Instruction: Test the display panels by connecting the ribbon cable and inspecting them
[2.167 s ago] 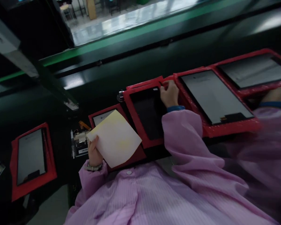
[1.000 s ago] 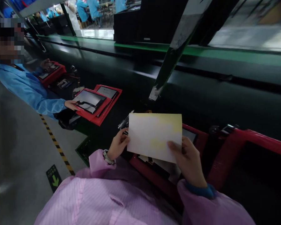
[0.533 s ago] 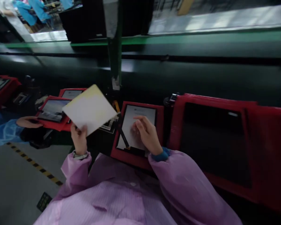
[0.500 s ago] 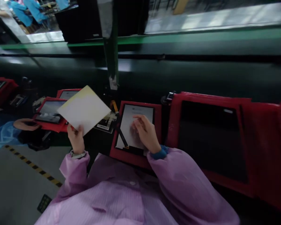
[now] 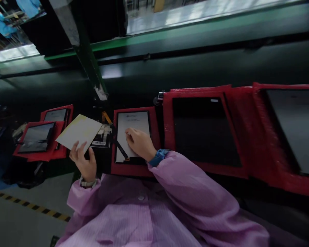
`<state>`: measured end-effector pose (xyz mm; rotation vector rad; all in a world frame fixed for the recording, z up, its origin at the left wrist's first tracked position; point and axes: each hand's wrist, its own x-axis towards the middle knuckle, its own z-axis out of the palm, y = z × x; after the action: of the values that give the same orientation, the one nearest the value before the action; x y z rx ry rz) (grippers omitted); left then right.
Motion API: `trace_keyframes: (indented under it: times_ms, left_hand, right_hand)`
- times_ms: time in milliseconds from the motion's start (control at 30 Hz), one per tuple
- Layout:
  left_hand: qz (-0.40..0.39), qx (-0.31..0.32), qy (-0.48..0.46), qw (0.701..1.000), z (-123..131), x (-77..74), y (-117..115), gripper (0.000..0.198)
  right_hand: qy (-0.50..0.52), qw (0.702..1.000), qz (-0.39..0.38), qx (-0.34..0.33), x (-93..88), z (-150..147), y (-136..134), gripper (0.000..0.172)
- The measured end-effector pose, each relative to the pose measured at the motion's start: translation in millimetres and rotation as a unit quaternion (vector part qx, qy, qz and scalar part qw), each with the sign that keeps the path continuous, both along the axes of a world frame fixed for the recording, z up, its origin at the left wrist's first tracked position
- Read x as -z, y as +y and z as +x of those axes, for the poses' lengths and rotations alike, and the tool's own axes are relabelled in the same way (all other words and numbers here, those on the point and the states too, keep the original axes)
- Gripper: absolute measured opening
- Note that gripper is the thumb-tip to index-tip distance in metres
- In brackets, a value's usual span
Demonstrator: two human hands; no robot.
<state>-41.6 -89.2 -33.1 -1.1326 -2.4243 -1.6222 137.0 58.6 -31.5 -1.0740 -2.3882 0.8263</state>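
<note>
At the far left the scene sinks into shadow: two flat red plastic trays (image 5: 34,158) overlap there, each carrying a dark glass panel, and whatever lies beyond them is too dim to make out. The left hand (image 5: 84,164) is raised just right of them, thumb and fingers closed on the lower edge of a thin cream-white sheet with a yellow-tinted corner (image 5: 78,132). The sheet tilts up and leftward above the hand and overlaps the edge of a small labelled circuit part (image 5: 103,136). Next comes a red tray (image 5: 134,170) holding a white-faced rectangular panel (image 5: 135,122). The right hand (image 5: 140,144) lies on that panel with its fingers bent, tips down near the left side; I cannot tell whether they pinch anything. A pink sleeve (image 5: 185,185) hides the tray's lower right corner. Further right sits a larger red tray with a black panel (image 5: 201,128), then another with a grey panel (image 5: 296,130) cut off by the frame edge. All rest on a dark tabletop (image 5: 104,163) beside a black conveyor belt (image 5: 195,65). Grey floor with yellow-black tape (image 5: 28,206) shows lower left.
</note>
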Motion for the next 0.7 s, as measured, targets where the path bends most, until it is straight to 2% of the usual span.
trace_keyframes:
  times_ms: [67, 133, 200, 267, 367, 467, 567, 700]
  left_hand:
    - [0.003, 0.057, 0.051, 0.997, 12, 4.3, 4, 0.023]
    - [-0.01, 0.15, 0.091, 0.984, 28, 8.7, 8, 0.021]
    - [-0.032, 0.234, 0.117, 0.965, 42, 12.5, 12, 0.024]
    - [-0.046, 0.275, 0.148, 0.949, 50, 14.9, 15, 0.025]
    - [-0.055, 0.276, 0.2, 0.939, 51, 15.9, 17, 0.023]
    - [-0.056, 0.264, 0.234, 0.934, 47, 15.7, 17, 0.021]
    - [-0.056, 0.265, 0.252, 0.929, 45, 16.2, 18, 0.019]
    - [-0.047, 0.261, 0.256, 0.93, 43, 18.4, 21, 0.02]
  right_hand:
    - [-0.021, 0.999, 0.013, -0.026, -4.2, -1, -1, 0.02]
    - [-0.039, 0.998, 0.028, -0.038, -8.9, -2, 0, 0.018]
    - [-0.058, 0.997, 0.042, -0.026, -13.7, -2, 1, 0.019]
    - [-0.079, 0.995, 0.054, 0.011, -17.8, 0, 3, 0.022]
    - [-0.127, 0.984, 0.068, 0.104, -21.5, 6, 5, 0.037]
    - [-0.205, 0.959, 0.082, 0.179, -21.8, 13, 10, 0.05]
    - [-0.247, 0.944, 0.056, 0.21, -19.8, 18, 20, 0.054]
    - [-0.241, 0.942, 0.036, 0.232, -17.0, 22, 32, 0.056]
